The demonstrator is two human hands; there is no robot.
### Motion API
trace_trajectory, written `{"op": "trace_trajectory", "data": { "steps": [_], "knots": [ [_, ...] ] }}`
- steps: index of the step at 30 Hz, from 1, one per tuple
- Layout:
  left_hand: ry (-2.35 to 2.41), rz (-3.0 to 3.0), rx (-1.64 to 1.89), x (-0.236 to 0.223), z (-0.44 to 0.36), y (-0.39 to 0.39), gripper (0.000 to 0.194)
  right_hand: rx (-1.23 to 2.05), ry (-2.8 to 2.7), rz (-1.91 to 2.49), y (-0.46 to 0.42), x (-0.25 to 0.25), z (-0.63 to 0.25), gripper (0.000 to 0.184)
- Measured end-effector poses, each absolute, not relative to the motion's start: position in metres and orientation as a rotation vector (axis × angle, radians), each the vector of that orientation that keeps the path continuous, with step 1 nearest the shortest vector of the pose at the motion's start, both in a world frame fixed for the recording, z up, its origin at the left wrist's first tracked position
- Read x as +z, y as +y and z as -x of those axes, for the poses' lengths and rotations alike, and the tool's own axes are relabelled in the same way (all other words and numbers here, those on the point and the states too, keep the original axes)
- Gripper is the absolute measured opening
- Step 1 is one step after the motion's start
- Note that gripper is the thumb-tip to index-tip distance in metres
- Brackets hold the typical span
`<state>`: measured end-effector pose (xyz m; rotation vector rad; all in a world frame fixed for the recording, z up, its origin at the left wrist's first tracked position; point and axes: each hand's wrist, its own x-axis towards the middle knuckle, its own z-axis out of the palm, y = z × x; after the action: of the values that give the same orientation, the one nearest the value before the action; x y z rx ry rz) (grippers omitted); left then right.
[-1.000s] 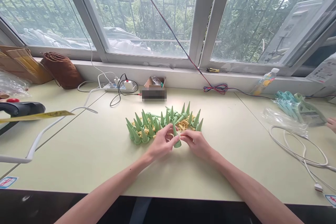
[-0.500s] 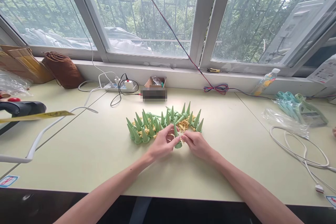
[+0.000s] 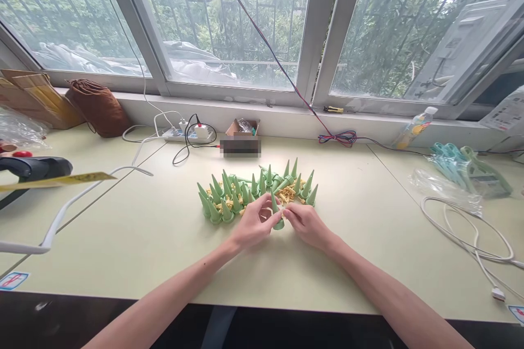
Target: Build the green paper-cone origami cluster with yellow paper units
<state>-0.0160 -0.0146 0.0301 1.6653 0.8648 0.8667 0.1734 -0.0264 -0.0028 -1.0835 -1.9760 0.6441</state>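
My left hand (image 3: 252, 222) is closed around a green plastic spike (image 3: 274, 202), a cone with its tip up and a wide collar at the bottom. Thumb and fingers of my right hand (image 3: 308, 223) pinch together at the right side of this spike. Whatever they hold is too small and too covered to name. Behind my hands, many similar green spikes (image 3: 215, 212) stand on their collars, and a few lie on their sides. Small yellow plastic pieces (image 3: 287, 193) lie in a heap among them.
A pale table (image 3: 164, 245) carries everything. At the back are a power strip (image 3: 171, 134), a small cardboard box (image 3: 243, 127) and bundled wire (image 3: 341, 138). A bottle (image 3: 415, 128), a plastic bag (image 3: 444, 188) and a coiled white cable (image 3: 462, 242) are on the right.
My hands and the spike stay almost in place, with only a slight shift of the fingers. The hand at the far right edge has gone from view.
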Motion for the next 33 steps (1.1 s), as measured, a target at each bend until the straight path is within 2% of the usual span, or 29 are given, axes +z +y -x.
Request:
{"op": "trace_trajectory", "data": {
  "steps": [9, 16, 33],
  "knots": [
    [0.872, -1.798, 0.856, 0.0294, 0.0174, -0.0151, 0.024, 0.637, -2.004, 1.067, -0.0263, -0.0029, -0.1731, 0.042],
    [0.87, -1.826, 0.873, 0.0293, 0.0168, -0.0167, 0.027, 0.65, -2.04, 1.072, -0.0268, -0.0004, -0.173, 0.043],
    [0.885, -1.947, 0.796, 0.0291, 0.0187, -0.0159, 0.017, 0.617, -2.094, 1.09, -0.0264, -0.0019, -0.1747, 0.041]
  ]
}}
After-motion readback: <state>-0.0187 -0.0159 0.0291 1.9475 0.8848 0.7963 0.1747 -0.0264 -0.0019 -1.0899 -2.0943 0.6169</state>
